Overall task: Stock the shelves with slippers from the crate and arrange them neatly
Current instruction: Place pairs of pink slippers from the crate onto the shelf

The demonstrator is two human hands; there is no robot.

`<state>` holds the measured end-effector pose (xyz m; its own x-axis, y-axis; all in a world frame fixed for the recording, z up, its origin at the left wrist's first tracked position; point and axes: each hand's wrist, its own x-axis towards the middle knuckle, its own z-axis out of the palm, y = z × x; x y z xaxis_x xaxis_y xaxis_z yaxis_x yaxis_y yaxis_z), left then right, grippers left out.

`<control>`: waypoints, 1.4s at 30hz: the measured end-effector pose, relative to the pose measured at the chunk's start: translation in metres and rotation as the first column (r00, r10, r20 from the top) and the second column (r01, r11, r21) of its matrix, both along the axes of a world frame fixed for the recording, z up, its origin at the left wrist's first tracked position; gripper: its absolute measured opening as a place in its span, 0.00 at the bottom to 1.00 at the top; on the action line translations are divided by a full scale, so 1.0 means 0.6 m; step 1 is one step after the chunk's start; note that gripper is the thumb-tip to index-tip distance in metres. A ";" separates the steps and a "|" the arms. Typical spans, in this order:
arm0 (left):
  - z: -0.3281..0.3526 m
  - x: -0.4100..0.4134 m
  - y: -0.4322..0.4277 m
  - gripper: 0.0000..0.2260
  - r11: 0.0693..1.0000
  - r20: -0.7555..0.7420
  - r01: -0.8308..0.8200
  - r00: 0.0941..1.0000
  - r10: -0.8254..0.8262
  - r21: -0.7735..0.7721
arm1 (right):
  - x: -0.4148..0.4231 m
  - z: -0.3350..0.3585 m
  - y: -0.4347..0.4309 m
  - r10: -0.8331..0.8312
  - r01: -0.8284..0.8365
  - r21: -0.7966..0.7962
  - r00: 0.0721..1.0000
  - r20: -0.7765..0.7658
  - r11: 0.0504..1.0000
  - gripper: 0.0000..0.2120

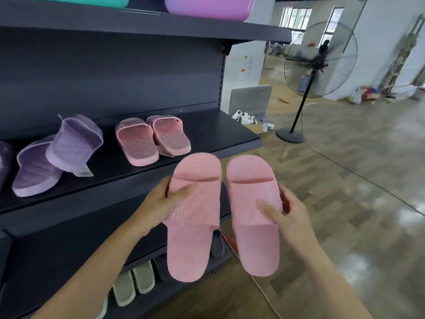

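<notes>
While we're holding one pink slipper in each hand, both are up in the air in front of the shelf edge, not on it yet. The left slipper (194,217) is in our left hand (161,203), thumb pressed across the strap and fingers curled under the sole. The right slipper (253,215) is in our right hand (285,210) much the same way, thumb on the strap, fingers wrapped round the outer edge. Toes point away from us, soles down, the two just beside each other with a thin gap between.

Our guess at the target is the bare stretch of the middle shelf (220,127), right of the pink pair (153,140) lying there.

What could bite us: that bare stretch runs right up to the shelf's end, so if we set the right slipper too far over, it hangs off the corner and drops to the floor. Go too far left instead and we nudge the pink pair, which lies at a slant as it is. Both grips are at the strap only, so the long heels can swing and clip the shelf lip on the way in, leaving the pair crooked.

Further left, one purple slipper (76,141) leans propped on the other purple slipper (36,166), and any bump to the shelf could tip it over.
</notes>
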<state>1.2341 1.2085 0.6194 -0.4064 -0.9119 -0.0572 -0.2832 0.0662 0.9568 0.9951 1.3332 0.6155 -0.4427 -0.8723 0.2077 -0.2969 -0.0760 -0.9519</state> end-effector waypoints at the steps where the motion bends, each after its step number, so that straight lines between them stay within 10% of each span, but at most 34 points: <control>1: 0.002 -0.014 -0.015 0.15 1.000 0.003 -0.001 1.000 0.001 -0.002 | -0.016 0.000 -0.018 0.004 -0.004 0.004 1.000 -0.010 1.000 0.23; 13: 0.034 -0.175 -0.243 0.06 0.990 -0.011 -0.139 0.990 0.139 -0.016 | -0.179 0.033 -0.282 0.080 -0.081 -0.034 0.997 -0.008 0.996 0.16; 25: 0.075 -0.246 -0.403 0.19 0.898 0.081 -0.416 0.909 0.408 0.145 | -0.252 0.050 -0.537 0.181 -0.187 0.120 0.982 0.054 0.975 0.10; 28: 0.070 -0.259 -0.442 0.36 0.917 0.157 -0.380 0.920 0.360 0.120 | -0.258 0.041 -0.599 0.208 -0.223 0.165 0.973 0.103 0.961 0.14; 36: 0.051 -0.300 -0.507 0.23 0.828 0.423 -0.559 0.741 0.521 -0.039 | -0.253 0.032 -0.696 0.303 -0.306 0.164 0.952 0.040 0.938 0.15; 42: 0.036 -0.300 -0.526 0.15 0.754 0.225 -0.648 0.723 0.653 -0.109 | -0.247 0.017 -0.730 0.274 -0.272 0.086 0.961 -0.018 0.959 0.12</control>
<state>1.0538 0.8931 0.6411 0.3108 -0.9493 -0.0477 -0.4778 -0.1994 0.8555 0.8470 0.8955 0.6257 -0.1802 -0.9736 0.1402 -0.3035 -0.0805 -0.9494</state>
